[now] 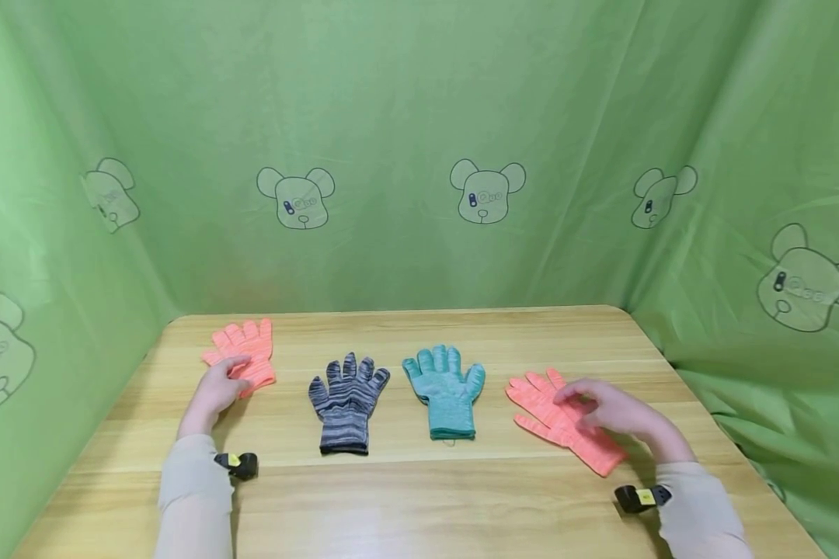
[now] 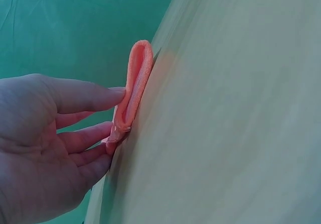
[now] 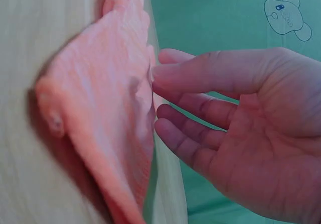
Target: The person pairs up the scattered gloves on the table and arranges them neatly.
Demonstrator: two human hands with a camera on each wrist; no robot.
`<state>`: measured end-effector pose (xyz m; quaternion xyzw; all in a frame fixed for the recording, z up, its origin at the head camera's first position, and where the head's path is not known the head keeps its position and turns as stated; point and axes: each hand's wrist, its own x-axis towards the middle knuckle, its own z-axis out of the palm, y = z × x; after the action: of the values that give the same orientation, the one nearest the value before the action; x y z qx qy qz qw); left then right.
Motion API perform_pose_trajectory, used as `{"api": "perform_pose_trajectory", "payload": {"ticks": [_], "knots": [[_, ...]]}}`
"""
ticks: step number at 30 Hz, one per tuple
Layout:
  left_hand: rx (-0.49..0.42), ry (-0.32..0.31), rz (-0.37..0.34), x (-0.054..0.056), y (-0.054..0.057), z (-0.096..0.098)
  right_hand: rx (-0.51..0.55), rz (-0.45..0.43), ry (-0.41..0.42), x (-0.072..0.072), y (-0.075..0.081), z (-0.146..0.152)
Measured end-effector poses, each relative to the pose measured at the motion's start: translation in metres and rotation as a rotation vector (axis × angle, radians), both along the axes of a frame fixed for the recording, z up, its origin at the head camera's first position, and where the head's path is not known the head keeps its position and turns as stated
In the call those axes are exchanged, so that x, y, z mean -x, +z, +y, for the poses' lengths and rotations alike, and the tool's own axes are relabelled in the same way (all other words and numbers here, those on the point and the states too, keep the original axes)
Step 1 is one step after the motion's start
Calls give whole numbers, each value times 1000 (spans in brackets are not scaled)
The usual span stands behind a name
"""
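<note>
My left hand (image 1: 217, 390) reaches over a coral knit glove (image 1: 248, 353) at the table's far left. In the left wrist view its thumb (image 2: 113, 97) touches that glove's cuff (image 2: 139, 83), with the other fingers close along the edge. My right hand (image 1: 614, 407) is over a second coral glove (image 1: 566, 427) at the right, fingers loosely bent. In the right wrist view the fingertips (image 3: 163, 76) are right at this glove's surface (image 3: 108, 83). Between the hands lie a black-and-grey striped glove (image 1: 349, 404) and a teal glove (image 1: 447, 392), both flat with fingers pointing away.
The gloves lie on a light wooden table (image 1: 419, 505). Green cloth (image 1: 391, 93) printed with bear heads encloses its back and sides. A small black device (image 1: 241, 464) is strapped at the left wrist, and another black device (image 1: 639, 498) at the right.
</note>
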<state>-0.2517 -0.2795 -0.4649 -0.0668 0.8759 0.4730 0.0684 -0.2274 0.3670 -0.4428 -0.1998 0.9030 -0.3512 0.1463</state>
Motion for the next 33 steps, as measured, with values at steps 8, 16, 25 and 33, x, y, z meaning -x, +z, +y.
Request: {"api": "perform_pose_trajectory", "payload": {"ticks": [8, 16, 25, 33], "knots": [[55, 3, 10, -1, 1, 1, -60, 8, 13, -2, -1, -2], [97, 25, 18, -2, 1, 2, -67, 27, 2, -4, 0, -10], [175, 16, 28, 1, 0, 3, -98, 45, 8, -2, -3, -13], [212, 28, 58, 0, 4, 7, -102, 43, -10, 1, -5, -14]]}}
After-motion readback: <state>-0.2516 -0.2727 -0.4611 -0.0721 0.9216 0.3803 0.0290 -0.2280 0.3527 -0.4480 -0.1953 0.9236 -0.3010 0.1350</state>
